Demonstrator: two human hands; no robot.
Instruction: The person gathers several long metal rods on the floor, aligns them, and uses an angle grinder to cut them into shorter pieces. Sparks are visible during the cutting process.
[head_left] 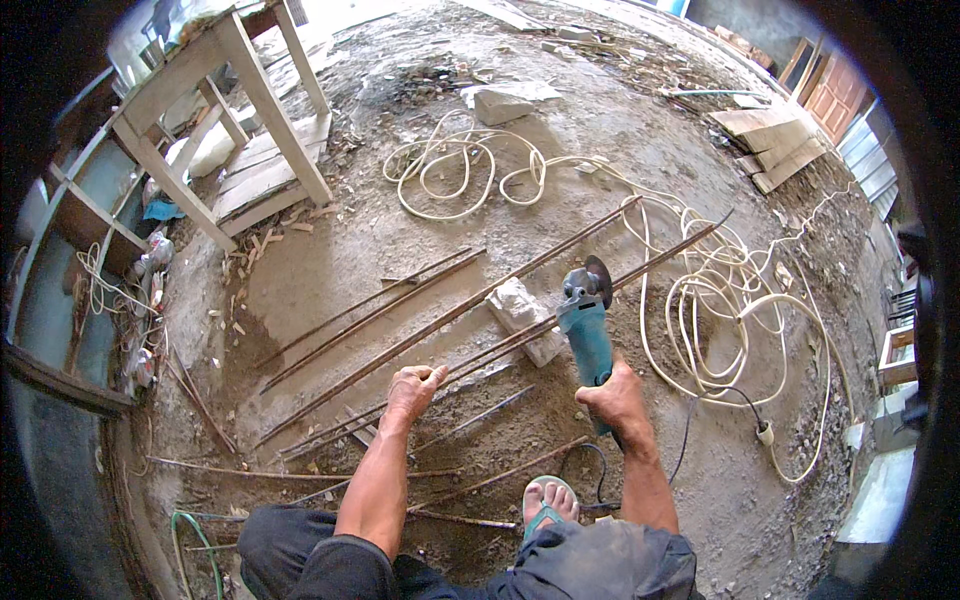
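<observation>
My right hand (618,398) is wrapped round the body of a teal angle grinder (588,345). Its dark cutting disc (600,281) stands at the top, close beside the long steel rods. My left hand (412,393) is closed on a thin, rust-brown steel rod (490,354), left of the grinder. That rod slants up to the right and passes over a pale stone block (524,315). Another long rod (440,322) lies alongside, farther from me. From the grinder's rear a black cord (684,455) runs to a white plug (765,433).
A pale extension cable (700,305) lies in loops on the right and far ground. Several loose rods (375,320) lie around my hands and my sandalled foot (549,502). A wooden table frame (270,95) stands far left; planks (772,140) are stacked far right.
</observation>
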